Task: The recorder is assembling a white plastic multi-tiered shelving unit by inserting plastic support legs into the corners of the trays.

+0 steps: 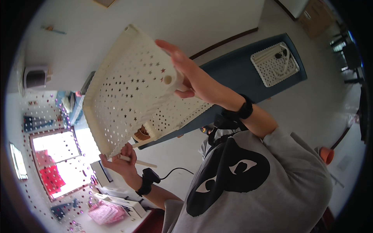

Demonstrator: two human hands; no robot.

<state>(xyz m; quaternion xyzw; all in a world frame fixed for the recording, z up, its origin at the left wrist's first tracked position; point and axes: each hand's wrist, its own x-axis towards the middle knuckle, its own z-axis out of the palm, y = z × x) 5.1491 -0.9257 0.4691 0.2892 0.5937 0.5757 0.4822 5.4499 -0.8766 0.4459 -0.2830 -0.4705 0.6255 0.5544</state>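
A cream plastic shelf tray (120, 89) with star-shaped holes and a scalloped rim is held up, tilted, in both hands. My right hand (194, 77) is closed on its near right corner, beside a round tube socket (168, 80). Gripping the lower left corner, my left hand (122, 161) has its fingers curled round the rim. A thin white tube (138, 160) pokes out at those fingers; whether it is held or joined to the tray is hidden. Behind the raised tray, another star-holed cream tray (182, 110) shows in part.
A long dark blue table (229, 62) runs behind. At its far end lies a cream tray (268, 79) with white tubes and small black parts. A small brown item (142, 133) shows below the held tray. An orange pot (326, 155) stands at right, a cardboard box (316, 17) far right.
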